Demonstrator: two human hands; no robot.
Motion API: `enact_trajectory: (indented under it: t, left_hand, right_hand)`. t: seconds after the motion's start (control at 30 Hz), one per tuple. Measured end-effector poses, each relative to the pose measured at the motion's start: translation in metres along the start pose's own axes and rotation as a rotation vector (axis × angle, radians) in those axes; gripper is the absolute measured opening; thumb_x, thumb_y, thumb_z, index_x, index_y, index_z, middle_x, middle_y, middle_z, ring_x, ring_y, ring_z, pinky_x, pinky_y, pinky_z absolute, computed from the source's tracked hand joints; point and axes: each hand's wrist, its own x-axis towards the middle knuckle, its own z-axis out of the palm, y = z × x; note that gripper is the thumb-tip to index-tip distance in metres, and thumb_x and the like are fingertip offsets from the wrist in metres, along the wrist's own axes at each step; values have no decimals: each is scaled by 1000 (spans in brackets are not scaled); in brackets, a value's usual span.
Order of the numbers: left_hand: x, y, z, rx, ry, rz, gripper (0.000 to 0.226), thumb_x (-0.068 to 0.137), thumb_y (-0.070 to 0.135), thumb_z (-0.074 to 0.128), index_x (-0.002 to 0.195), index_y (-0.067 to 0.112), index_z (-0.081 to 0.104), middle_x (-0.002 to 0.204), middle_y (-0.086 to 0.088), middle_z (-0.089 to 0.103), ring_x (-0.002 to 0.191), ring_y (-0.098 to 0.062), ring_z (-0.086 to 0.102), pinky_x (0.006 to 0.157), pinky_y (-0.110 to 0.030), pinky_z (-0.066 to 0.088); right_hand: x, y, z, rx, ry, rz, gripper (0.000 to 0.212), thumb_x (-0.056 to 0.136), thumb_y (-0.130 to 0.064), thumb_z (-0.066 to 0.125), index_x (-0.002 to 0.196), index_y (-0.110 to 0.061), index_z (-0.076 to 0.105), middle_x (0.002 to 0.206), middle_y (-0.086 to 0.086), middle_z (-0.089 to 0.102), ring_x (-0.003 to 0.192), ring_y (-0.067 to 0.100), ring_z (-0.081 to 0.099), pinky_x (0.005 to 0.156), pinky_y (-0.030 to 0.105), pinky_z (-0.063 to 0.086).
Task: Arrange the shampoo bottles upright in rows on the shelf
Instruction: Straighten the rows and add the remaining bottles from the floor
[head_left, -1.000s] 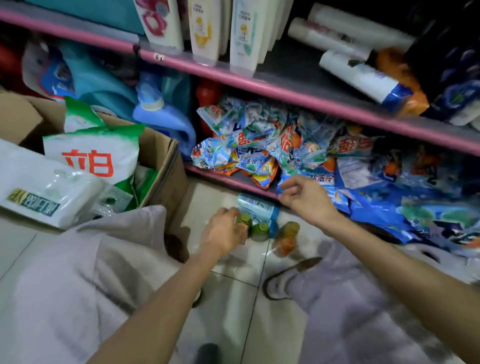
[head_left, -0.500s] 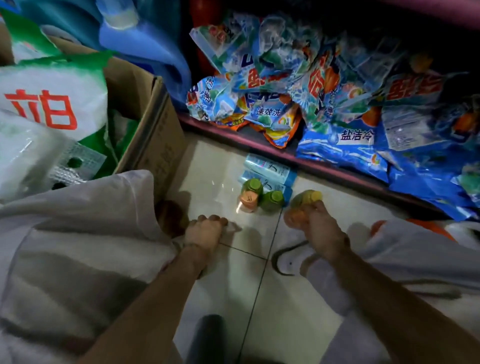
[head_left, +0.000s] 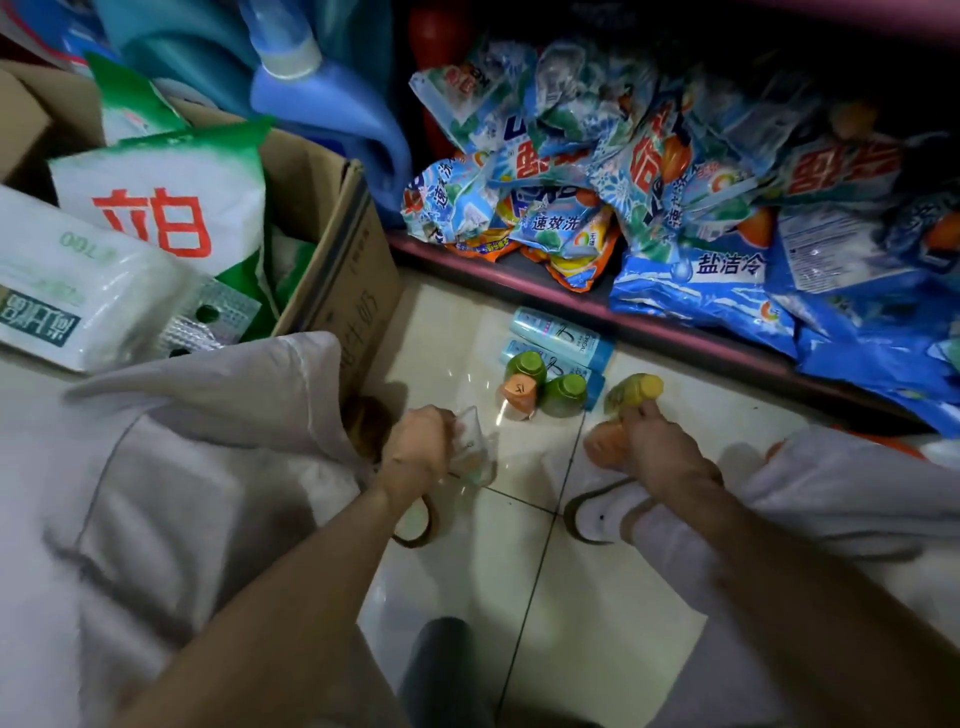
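1. Pale floor tiles (head_left: 545, 597) fill the near ground at 6 o'clock, with the person's light trouser legs to either side and a white shoe (head_left: 602, 514) just under the right wrist.
2. At about 9 o'clock from centre, the left hand (head_left: 415, 452) has its fingers curled round a small clear bottle (head_left: 470, 449); the grip is closed on it, low over the floor.
3. At about 3 o'clock from that, the right hand (head_left: 654, 447) grips two small bottles together: an orange-capped bottle (head_left: 602, 441) and a yellow-capped bottle (head_left: 636, 392), both tilted.
4. Just beyond the hands, at 12 o'clock, three small bottles stand upright and touching: two green-capped bottles (head_left: 566, 392) and an orange-capped standing bottle (head_left: 517, 389). Behind them two pale blue tubes (head_left: 561, 338) lie flat on the floor.
5. Farther on, the bottom shelf (head_left: 467, 260) with its pink edge is heaped with detergent bags (head_left: 701, 208). At 10 o'clock sits a cardboard box (head_left: 353, 270) holding white and green packs. The shelf meant for the shampoo is out of view.
6. Risks, as I judge them: two bottles in one hand sit loosely, so either could slip and roll under the shelf on the way up. A careless reach could topple the standing trio, since they touch. The bottles would need setting down one at a time to stay upright in a row.
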Motion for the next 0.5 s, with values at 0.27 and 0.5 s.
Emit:
enact_trajectory:
  t: [0.27,0.5]
  left_hand:
    - [-78,6,-59,-371,197,109,35,98,25,50,71,3,55,84,-23,66,82,-34,63,73,-35,48]
    - [-129,48,-141,-775,335,247,26,97,21,53,92,1,69,89,-19,71,83,-30,69,73,-46,59]
  right_hand:
    - [-74,1,-94,584,344,108,13,77,-19,68,85,-18,58,96,10,65,95,32,63,79,35,51]
    - [-149,37,-206,1230,589,20,19,82,-4,67,85,-12,50,96,21,63,75,23,65,54,28,58]
